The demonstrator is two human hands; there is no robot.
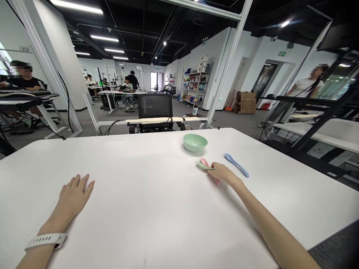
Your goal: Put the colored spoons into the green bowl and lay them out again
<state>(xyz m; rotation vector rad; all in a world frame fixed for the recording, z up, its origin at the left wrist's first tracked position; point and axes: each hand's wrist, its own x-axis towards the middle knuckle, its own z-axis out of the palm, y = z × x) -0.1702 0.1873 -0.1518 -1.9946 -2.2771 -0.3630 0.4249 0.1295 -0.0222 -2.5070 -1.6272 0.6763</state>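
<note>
My right hand [220, 172] is closed on a green spoon [203, 166], whose bowl end points left. Under it, partly covered by the hand, a pink spoon [204, 161] lies on the white table [134, 194]. To the right of that hand rests a blue spoon [236, 164], slanting across the tabletop. A light green bowl [195, 143] stands upright just beyond the pink spoon. Far to the left, my left hand [74, 194] lies palm down on the table with its fingers spread, holding nothing.
A metal frame [224, 71] rises behind the table's far edge, with a black mesh chair [155, 105] beyond it. On the right is a dark rack [316, 116] beside another person [308, 84]. Another seated person [24, 78] is at the left.
</note>
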